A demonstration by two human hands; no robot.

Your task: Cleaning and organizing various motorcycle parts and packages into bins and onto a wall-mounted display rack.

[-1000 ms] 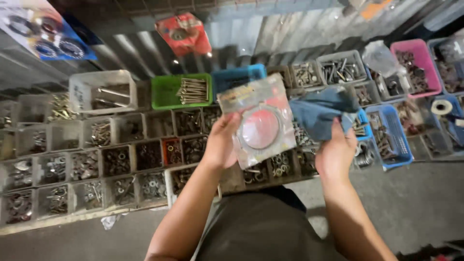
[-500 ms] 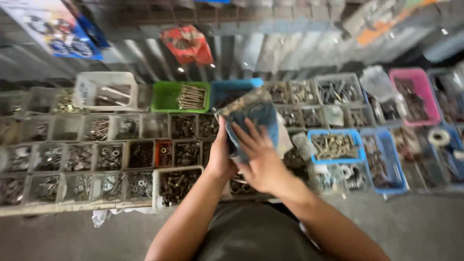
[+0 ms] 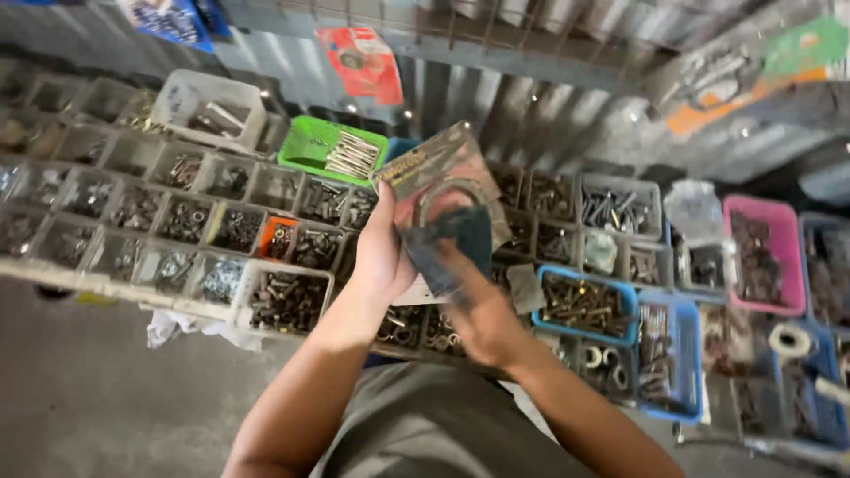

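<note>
Half a second back the right hand (image 3: 482,323) lay flat over the clear packet (image 3: 434,190); now it pinches a blue cloth (image 3: 452,243) against its lower face. The left hand (image 3: 381,257) grips the packet's left edge, fingers curled shut, just right of the green basket (image 3: 310,142).

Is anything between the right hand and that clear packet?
Yes: a dark blue cloth lies between the right hand and the clear packet, which the left hand grips bare at its edge.
</note>
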